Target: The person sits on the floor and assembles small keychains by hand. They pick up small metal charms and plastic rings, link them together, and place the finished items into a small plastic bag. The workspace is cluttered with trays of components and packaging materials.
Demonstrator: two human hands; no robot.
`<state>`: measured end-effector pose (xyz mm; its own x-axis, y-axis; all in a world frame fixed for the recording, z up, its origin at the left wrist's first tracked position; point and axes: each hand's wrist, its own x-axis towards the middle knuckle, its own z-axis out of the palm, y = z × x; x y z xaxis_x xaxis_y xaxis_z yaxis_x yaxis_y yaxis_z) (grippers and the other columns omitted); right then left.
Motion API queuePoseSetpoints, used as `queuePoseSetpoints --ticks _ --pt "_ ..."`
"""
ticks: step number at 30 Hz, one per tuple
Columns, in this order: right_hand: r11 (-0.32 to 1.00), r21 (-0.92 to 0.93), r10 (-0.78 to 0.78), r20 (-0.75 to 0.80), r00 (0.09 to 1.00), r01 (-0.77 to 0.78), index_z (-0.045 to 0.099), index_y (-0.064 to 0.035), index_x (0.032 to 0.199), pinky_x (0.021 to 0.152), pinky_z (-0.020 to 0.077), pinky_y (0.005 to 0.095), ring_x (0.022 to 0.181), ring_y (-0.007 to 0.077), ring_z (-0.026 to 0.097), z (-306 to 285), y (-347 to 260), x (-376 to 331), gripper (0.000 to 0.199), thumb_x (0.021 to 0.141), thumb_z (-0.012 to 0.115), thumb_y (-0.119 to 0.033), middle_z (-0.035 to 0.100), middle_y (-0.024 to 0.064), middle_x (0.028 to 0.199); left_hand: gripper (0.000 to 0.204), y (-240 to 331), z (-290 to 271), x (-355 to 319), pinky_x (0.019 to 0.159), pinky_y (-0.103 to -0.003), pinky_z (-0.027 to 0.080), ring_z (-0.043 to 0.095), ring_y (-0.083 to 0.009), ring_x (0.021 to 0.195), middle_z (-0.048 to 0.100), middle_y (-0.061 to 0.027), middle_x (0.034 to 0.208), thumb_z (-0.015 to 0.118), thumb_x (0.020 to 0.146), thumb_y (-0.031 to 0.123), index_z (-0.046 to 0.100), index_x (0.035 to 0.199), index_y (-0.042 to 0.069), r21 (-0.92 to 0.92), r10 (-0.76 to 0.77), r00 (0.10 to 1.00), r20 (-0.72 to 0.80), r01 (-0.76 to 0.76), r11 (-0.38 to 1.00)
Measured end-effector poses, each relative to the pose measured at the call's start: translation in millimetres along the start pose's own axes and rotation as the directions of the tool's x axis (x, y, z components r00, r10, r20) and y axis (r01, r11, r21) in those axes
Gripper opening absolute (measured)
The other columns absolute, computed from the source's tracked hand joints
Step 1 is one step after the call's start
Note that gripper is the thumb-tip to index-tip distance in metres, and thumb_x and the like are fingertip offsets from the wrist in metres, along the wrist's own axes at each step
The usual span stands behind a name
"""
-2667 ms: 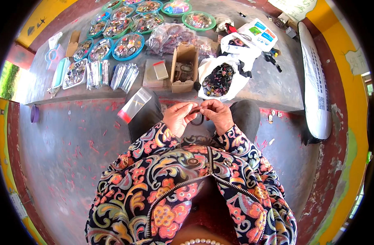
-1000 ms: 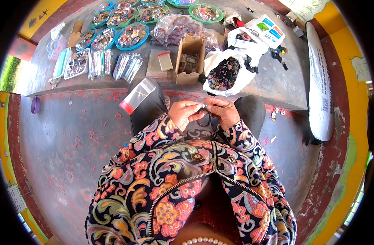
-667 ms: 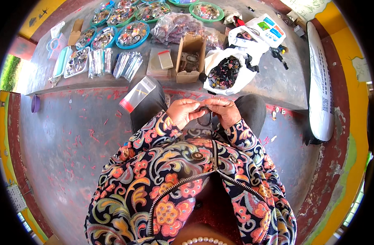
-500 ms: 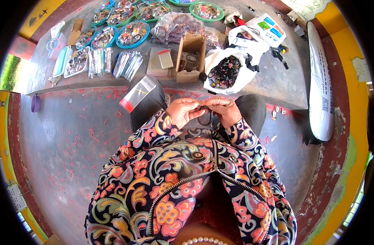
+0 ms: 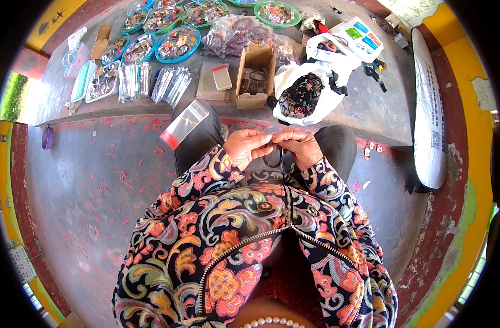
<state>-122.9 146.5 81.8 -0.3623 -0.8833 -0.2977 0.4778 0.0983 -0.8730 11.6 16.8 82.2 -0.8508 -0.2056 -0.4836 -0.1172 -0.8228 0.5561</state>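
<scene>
Close together in front of my lap, both hands work on a dark hair tie (image 5: 273, 166), whose loop hangs down between them. My left hand (image 5: 244, 149) pinches it between thumb and fingertips. Opposite, my right hand (image 5: 300, 147) has its thumb and fingers closed on the upper part; the fingertips hide that part of the band. A clear plastic pouch stack (image 5: 185, 123) with a red edge lies over my left thigh. Just beyond my hands, a white bag (image 5: 283, 82) stands open, full of dark hair ties with coloured bits.
On the raised ledge stand an open cardboard box (image 5: 254, 101), more clear pouches (image 5: 209, 87), bundles of packed strips (image 5: 171, 85), and several round baskets (image 5: 177, 44) of packets. A long white sack (image 5: 429, 115) leans at the right. A purple container (image 5: 47, 138) sits at the left.
My fingertips have shifted slightly, with the left fingers curling in more around the hair tie. The loop still hangs between my hands.
</scene>
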Motion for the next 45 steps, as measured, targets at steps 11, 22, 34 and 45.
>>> queuePoseSetpoints --ticks 11,22,34,45 --pt "1.000 0.013 0.000 -0.013 1.000 0.000 0.061 -0.0045 0.099 0.062 0.0402 0.0219 0.072 0.0085 0.052 -6.7 -3.5 1.2 0.020 0.080 0.054 -0.009 0.060 0.0000 0.085 0.016 -4.7 -4.7 3.1 0.073 -0.027 0.051 0.058 -0.0173 0.079 0.058 -0.0103 0.087 0.052 0.084 0.008 0.056 0.091 -0.006 0.156 0.161 0.981 -0.109 -0.143 0.977" --pt "0.984 -0.176 -0.009 -0.102 0.995 -0.009 0.062 -0.0052 0.076 0.057 0.0362 0.0199 0.061 0.0051 0.046 3.8 3.6 4.9 0.013 0.074 0.067 -0.017 0.058 -0.0026 0.069 0.019 -13.3 5.2 1.7 0.066 -0.025 0.054 0.060 -0.0173 0.074 0.058 -0.0099 0.082 0.051 0.085 0.008 0.055 0.089 -0.010 0.314 0.340 0.938 -0.068 -0.304 0.900" --pt "0.979 -0.128 -0.171 -0.113 0.979 0.156 0.061 -0.0032 0.068 0.058 0.0372 0.0196 0.060 0.0057 0.046 2.9 7.6 1.5 0.009 0.073 0.067 -0.008 0.058 -0.0015 0.067 0.022 -3.4 8.2 -4.2 0.066 -0.027 0.052 0.060 -0.0170 0.079 0.057 -0.0085 0.088 0.049 0.087 0.016 0.053 0.097 -0.004 0.297 0.196 0.980 -0.023 -0.181 0.938" --pt "0.975 -0.136 -0.186 -0.063 0.981 0.176 0.060 -0.0025 0.070 0.061 0.0398 0.0202 0.065 0.0046 0.047 12.8 1.8 -2.4 0.010 0.077 0.064 -0.009 0.057 -0.0022 0.067 0.018 -0.4 10.8 -6.9 0.052 -0.022 0.048 0.060 -0.0126 0.071 0.061 -0.0062 0.079 0.059 0.080 0.015 0.059 0.089 -0.001 0.438 0.161 0.987 0.001 -0.145 0.887"
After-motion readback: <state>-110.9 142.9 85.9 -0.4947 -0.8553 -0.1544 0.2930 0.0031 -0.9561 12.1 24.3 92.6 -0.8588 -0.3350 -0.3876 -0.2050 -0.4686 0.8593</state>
